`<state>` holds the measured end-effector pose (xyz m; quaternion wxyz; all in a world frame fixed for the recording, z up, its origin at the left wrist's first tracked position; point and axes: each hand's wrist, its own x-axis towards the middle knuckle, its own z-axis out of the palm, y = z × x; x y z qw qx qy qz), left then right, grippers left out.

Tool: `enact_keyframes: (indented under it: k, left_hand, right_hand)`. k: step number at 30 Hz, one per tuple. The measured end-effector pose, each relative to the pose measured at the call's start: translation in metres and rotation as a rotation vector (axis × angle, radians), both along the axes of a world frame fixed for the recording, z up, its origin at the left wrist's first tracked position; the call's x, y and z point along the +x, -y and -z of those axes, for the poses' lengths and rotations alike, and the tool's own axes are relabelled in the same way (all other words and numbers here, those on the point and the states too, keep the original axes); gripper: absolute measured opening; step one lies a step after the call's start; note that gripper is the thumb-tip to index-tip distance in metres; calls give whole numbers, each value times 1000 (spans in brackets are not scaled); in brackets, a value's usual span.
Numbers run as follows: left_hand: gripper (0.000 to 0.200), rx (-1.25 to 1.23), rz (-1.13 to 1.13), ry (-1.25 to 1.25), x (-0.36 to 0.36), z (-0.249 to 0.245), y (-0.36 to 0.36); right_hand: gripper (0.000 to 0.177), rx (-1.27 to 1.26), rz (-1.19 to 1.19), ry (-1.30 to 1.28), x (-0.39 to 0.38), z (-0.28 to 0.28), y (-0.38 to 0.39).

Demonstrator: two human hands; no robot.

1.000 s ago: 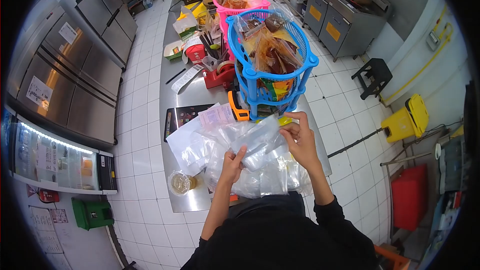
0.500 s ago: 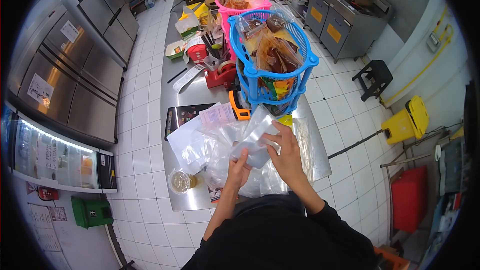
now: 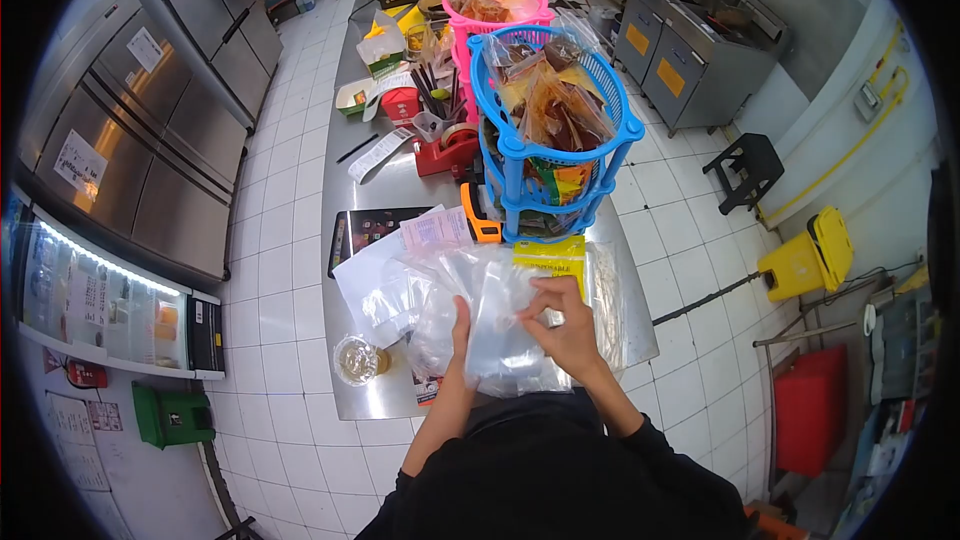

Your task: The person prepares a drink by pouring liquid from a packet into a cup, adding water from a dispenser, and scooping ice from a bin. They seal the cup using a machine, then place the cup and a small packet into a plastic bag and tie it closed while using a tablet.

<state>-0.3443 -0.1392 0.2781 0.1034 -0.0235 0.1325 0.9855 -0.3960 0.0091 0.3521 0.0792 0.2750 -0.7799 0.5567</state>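
Note:
A clear plastic bag (image 3: pixel 503 315) is spread between my two hands, above more loose clear plastic (image 3: pixel 430 305) at the near end of the steel table. My left hand (image 3: pixel 460 345) grips its left side, thumb up, the other fingers hidden behind the film. On the right, my right hand (image 3: pixel 565 330) is closed in a pinch at the bag's right edge, thumb against fingertips. Just beyond the bag lies a yellow packet (image 3: pixel 552 258) with partly readable print. White and pink papers (image 3: pixel 435 228) lie left of it, partly under the plastic.
A blue basket (image 3: pixel 515 147) of bagged brown food stands ahead, a pink basket (image 3: pixel 465 25) behind it. Nearby are a red tape dispenser (image 3: pixel 445 152), an orange-and-black tool (image 3: pixel 480 215), a tablet (image 3: pixel 342 235) and a lidded cup (image 3: pixel 362 360) close to the table's left edge.
The bag has come down from a raised, folded position and now lies flatter and wider. My hands have lowered slightly, uncovering the yellow packet. The camera view shifted a little.

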Motion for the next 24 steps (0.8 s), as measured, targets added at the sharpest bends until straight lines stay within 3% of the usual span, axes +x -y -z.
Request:
enact_keyframes:
  k: [1, 2, 3, 5, 7, 8, 9, 10, 11, 13, 14, 15, 16, 17, 19, 20, 22, 23, 24]
  left_hand:
    - [78, -322, -79, 205, 1, -3, -2]
    - [69, -72, 46, -66, -6, -2, -1]
    - [69, -73, 51, -67, -7, -4, 1]
    - [71, -147, 105, 177, -4, -7, 3]
    - [71, -58, 134, 149, -4, 21, -1]
    - [67, -77, 129, 115, -5, 39, -4]
    - [64, -95, 124, 81, -7, 59, -6]
    - [67, 167, 292, 124, -9, 84, 1]
    - [67, 167, 295, 126, -12, 64, -5]
    - [69, 60, 269, 7, -26, -2, -20]
    - [69, 61, 271, 10, -35, 7, -17]
    - [69, -302, 273, 172, -45, 26, -12]
    - [69, -664, 266, 331, -52, 40, -9]
    - [69, -662, 262, 331, -52, 48, -7]
    - [70, -1265, -85, -33, -53, 56, 1]
    - [59, -1152, -123, 44, -42, 24, 5]
    - [46, -1527, -440, 23, -23, -28, 18]
    - [39, -2021, -817, -108, -13, -40, 33]
    - [40, -2534, -976, 89, -4, -67, 40]
  right_hand:
    - [48, 30, -123, 43, 0, 0, -2]
    - [44, 114, -141, 106, 1, 3, -5]
    - [44, 113, -136, 106, -1, 3, -8]
    - [41, -32, -47, 25, -3, 0, -14]
    - [28, -150, 211, -250, -17, -25, -23]
    - [32, -221, 280, -322, -31, -26, -41]
    - [43, -454, 253, -293, -41, -41, -55]
    - [48, -383, 376, -300, -45, -64, -71]
    - [54, -313, 498, -305, -47, -79, -86]
    - [55, -279, 459, -260, -54, -78, -118]
    - [56, -243, 418, -218, -55, -77, -127]
    - [56, -239, 420, -216, -52, -75, -129]
    - [58, -239, 429, 0, -48, -69, -131]
    - [59, -238, 434, 215, -45, -62, -132]
    - [57, 5, 512, 302, -47, -16, -146]
    - [55, 169, 527, 336, -46, 15, -158]
    - [48, 419, 598, 205, -42, 102, -175]
    - [49, 377, 607, 389, -34, 117, -170]
    - [51, 336, 612, 571, -27, 129, -163]
